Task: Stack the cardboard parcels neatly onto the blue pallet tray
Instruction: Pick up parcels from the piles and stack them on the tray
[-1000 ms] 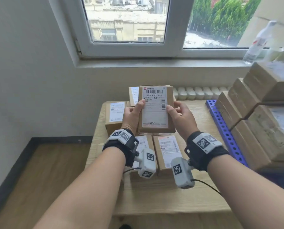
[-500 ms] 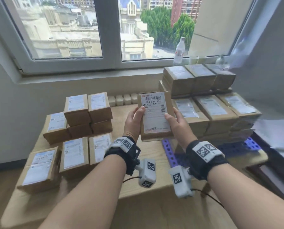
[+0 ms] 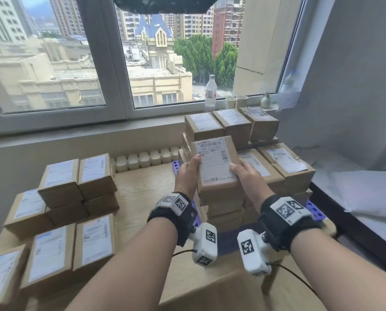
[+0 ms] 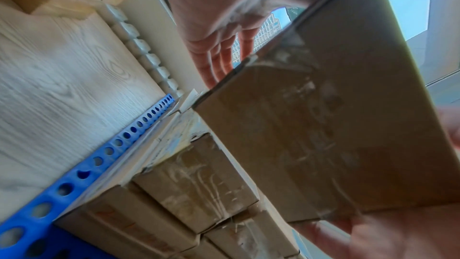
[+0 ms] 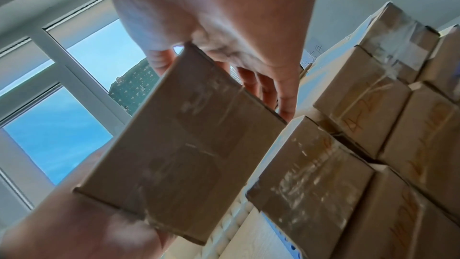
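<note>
Both hands, left hand and right hand, clasp the stiff, seemingly light cardboard parcel by its long sides, fingers curled around it, above the blue pallet tray's near-left stack.

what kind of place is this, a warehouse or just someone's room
Probably an ordinary upper-floor room used for packing, not a warehouse: labelled cardboard parcels sit on a wooden table under a window overlooking city buildings, with a water bottle on the sill.

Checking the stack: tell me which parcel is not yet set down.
The barcode-labelled parcel, gripped between left hand and right hand above the stack's front-left column; every other parcel rests on something.
</note>
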